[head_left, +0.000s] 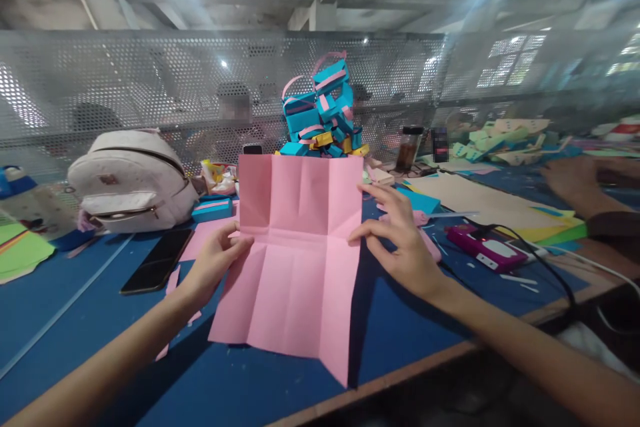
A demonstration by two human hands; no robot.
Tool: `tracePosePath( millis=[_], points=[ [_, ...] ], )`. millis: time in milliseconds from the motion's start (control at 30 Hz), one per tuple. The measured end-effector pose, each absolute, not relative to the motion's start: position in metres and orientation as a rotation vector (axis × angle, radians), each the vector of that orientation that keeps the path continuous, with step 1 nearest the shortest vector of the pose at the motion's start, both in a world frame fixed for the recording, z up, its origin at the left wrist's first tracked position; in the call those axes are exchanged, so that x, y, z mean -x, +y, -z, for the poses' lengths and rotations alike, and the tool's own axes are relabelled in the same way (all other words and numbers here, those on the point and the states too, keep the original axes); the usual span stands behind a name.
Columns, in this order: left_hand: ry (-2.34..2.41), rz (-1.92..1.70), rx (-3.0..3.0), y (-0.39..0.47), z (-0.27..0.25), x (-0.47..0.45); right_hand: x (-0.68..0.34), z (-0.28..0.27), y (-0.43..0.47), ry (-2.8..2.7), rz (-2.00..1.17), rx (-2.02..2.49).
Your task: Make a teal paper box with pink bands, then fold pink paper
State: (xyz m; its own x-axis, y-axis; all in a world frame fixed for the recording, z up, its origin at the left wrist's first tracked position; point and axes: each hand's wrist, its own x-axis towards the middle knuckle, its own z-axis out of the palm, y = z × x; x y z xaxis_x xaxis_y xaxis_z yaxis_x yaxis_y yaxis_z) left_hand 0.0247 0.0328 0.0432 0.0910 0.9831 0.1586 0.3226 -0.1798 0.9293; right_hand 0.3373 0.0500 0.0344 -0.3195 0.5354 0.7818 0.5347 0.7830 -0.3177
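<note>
A creased sheet of pink paper [295, 267] stands partly raised over the blue table, bent along a crosswise fold, with several lengthwise creases. Its lower edge reaches toward the table's front. My left hand [225, 250] pinches the sheet's left edge near the crosswise fold, thumb in front. At the right edge my right hand [395, 230] holds the paper between thumb and fingers, the other fingers loosely bent. Behind the sheet lies more pink paper [200, 240], partly hidden. A blue folded paper box [213, 209] with a pink band sits beyond my left hand.
A white backpack [135, 180] and a black phone [157, 261] are on the left. Blue paper boxes [320, 110] are piled at the back, before a perforated metal screen [185, 80]. A purple device [485, 248] with cables lies right, near another person's hand [573, 180].
</note>
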Motion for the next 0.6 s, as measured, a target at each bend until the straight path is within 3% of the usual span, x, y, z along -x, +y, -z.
tracePosePath(
  millis=[267,600],
  points=[
    [1.271,-1.321,-1.476,0.038,-0.002,-0.022,-0.294,-0.001,0.092,-1.413,-1.184,0.669],
    [1.337,-1.317,-1.541,0.042,0.01,-0.008,-0.275,0.021,0.097,-1.465,-1.286,0.735]
  ],
)
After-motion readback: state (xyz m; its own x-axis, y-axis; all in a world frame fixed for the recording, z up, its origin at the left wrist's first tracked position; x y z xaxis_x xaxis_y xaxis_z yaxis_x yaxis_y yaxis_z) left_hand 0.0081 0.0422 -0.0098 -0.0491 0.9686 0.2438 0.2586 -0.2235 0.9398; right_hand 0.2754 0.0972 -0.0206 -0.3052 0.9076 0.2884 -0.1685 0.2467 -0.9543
